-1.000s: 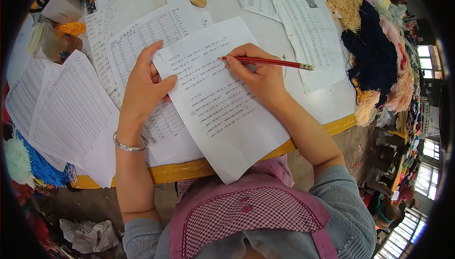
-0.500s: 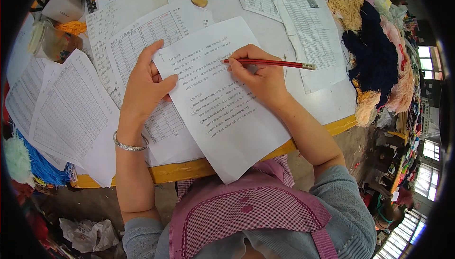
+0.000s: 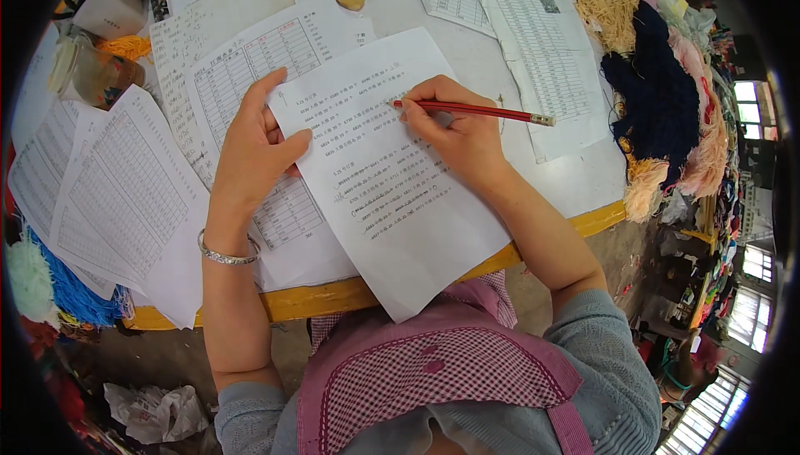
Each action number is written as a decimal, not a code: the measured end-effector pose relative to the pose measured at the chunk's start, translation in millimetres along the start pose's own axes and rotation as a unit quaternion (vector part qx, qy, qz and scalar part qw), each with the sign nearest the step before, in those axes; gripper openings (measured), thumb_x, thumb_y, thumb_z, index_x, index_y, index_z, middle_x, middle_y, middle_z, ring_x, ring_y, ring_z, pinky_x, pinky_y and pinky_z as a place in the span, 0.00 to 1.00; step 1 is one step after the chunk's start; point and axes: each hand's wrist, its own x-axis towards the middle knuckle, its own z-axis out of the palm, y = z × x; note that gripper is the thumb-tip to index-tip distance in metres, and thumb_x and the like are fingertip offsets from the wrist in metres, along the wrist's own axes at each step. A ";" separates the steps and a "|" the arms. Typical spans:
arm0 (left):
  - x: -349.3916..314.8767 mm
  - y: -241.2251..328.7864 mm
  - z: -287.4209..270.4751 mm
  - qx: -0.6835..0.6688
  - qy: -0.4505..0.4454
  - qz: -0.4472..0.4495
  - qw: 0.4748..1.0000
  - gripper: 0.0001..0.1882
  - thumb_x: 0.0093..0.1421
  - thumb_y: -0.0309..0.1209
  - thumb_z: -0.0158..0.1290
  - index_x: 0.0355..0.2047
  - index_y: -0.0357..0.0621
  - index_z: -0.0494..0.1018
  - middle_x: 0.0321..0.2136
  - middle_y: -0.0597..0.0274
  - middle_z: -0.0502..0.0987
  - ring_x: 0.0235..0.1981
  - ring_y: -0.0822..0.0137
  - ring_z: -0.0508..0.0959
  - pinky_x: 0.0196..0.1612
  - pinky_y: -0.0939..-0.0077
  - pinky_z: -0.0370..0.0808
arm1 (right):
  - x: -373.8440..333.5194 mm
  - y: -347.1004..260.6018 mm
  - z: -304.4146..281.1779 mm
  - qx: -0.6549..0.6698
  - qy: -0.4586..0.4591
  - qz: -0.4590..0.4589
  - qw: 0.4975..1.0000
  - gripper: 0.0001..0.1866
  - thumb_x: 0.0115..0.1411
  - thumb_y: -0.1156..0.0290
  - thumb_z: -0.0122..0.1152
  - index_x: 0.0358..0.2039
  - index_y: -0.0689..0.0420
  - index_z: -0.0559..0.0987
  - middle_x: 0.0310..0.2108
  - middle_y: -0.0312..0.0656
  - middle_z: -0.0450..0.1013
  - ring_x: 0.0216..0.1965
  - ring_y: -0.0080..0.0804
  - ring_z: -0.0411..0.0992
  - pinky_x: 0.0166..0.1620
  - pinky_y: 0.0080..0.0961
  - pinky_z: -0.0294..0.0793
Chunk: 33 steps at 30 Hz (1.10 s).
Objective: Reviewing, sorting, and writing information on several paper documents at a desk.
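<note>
Nearest, a white sheet (image 3: 392, 197) overhanging the yellow table edge (image 3: 333, 295). Pinned at its left margin by the left hand (image 3: 250, 151), fingers flat and spread, thumb on the paper. Further up, right hand (image 3: 462, 134) curled tight round a red pencil (image 3: 475, 110), tip touching the sheet. Beyond, tabled printouts (image 3: 542, 47) and yarn bundles (image 3: 658, 97).
</note>
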 end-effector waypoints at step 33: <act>2.4 -4.2 -4.0 -0.015 -0.001 0.027 1.000 0.41 0.56 0.17 0.54 0.69 0.43 0.50 0.37 0.59 0.80 0.30 0.77 0.77 0.28 0.84 0.74 | 1.4 -4.3 -3.1 0.053 0.049 -0.036 0.997 0.06 0.64 0.77 0.55 0.41 0.62 0.77 0.32 0.38 0.77 0.30 0.20 0.74 0.36 0.18 0.75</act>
